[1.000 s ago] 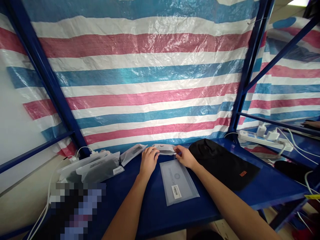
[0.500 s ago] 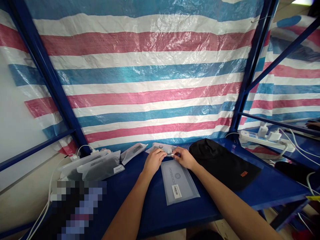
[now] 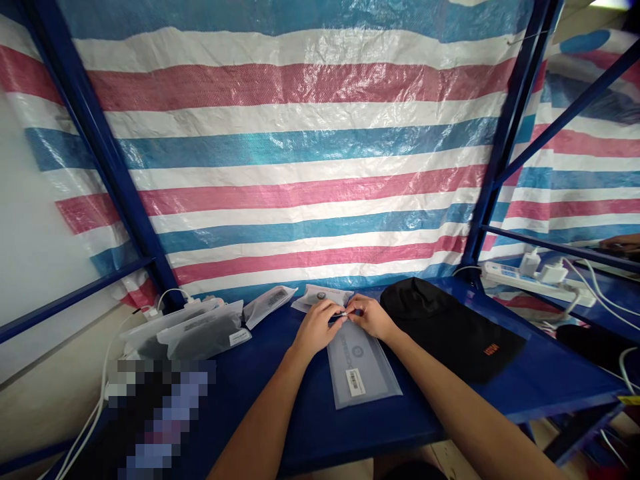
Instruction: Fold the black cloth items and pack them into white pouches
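Observation:
A flat frosted plastic pouch (image 3: 367, 373) with grey printing and a white barcode label (image 3: 355, 382) lies on the blue table. At its far edge my left hand (image 3: 317, 327) and my right hand (image 3: 371, 317) meet, both with fingers pinched. Between the fingertips shows a small whitish bit of the pouch's top edge; its exact form is too small to make out. Just beyond the hands lies another frosted pouch (image 3: 320, 297) with a round dark logo. To the right of my right hand rests a black cloth bag (image 3: 450, 327) with orange lettering.
Several filled frosted pouches (image 3: 205, 330) stand at the left, and one more pouch (image 3: 270, 305) leans near the back. A white power strip (image 3: 537, 283) with plugs and cables is at the right. Blue metal posts and a striped plastic sheet (image 3: 320, 193) close off the back.
My left hand has slid right along the pouch's far edge, closer to my right hand. My right hand stays almost in place. The whole view has shifted slightly.

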Demonstrator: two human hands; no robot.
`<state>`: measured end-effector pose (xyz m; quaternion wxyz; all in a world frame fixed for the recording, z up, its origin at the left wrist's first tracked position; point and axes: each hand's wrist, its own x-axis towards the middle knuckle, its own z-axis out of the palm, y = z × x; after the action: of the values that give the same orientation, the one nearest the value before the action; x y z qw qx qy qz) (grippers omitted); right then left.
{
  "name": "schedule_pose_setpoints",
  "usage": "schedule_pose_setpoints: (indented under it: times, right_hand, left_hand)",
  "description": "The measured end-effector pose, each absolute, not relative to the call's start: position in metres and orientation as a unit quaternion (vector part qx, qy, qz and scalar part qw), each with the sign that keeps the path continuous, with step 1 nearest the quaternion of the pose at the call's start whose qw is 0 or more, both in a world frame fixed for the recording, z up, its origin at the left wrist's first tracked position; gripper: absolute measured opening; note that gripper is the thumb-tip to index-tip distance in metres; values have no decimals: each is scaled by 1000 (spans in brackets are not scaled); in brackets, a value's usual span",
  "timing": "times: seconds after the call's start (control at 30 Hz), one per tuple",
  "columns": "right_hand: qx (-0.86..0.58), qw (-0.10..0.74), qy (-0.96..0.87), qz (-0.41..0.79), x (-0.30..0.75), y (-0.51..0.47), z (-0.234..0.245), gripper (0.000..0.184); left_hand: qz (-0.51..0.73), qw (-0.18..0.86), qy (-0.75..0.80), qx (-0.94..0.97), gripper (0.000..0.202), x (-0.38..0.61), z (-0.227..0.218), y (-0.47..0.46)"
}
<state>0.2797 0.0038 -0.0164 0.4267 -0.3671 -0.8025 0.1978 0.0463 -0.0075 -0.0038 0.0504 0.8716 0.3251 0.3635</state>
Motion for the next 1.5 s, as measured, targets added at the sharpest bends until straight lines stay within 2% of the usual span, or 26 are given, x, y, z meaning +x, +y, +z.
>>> schedule_pose_setpoints:
  times: [0.17, 0.43, 0.73, 0.97, 1.1, 1.3, 1.37, 1.5]
  right_hand:
    - [-371, 418, -809, 180, 281, 3, -13, 8]
    - [-397, 441, -791, 150, 297, 13, -8, 23]
    - [-458, 531, -704, 117, 328, 35, -19, 28]
    - [-466, 537, -694, 117, 326, 33, -20, 27]
    - [-423, 517, -732, 137, 316, 23, -16, 25]
    - [-368, 488, -787, 78, 304, 9, -10, 26]
    - [-371, 460, -804, 64, 304, 11, -15, 34]
    - [-439, 425, -789, 60, 304, 23, -29, 69]
  left_hand:
    - [346, 36, 329, 878, 17, 49, -5, -3]
    - [336, -63, 390, 855, 21, 25, 5, 6]
    - [355, -121, 497, 782, 19, 0, -3, 19]
    - [415, -43, 489, 766, 18, 1, -11, 22]
    - [446, 24, 431, 784, 16, 10, -12, 18]
    - [466, 90, 378, 795, 17, 29, -15, 11]
    - [472, 94, 361, 799, 16, 33, -12, 8]
    - [466, 107, 318, 819, 16, 36, -5, 2]
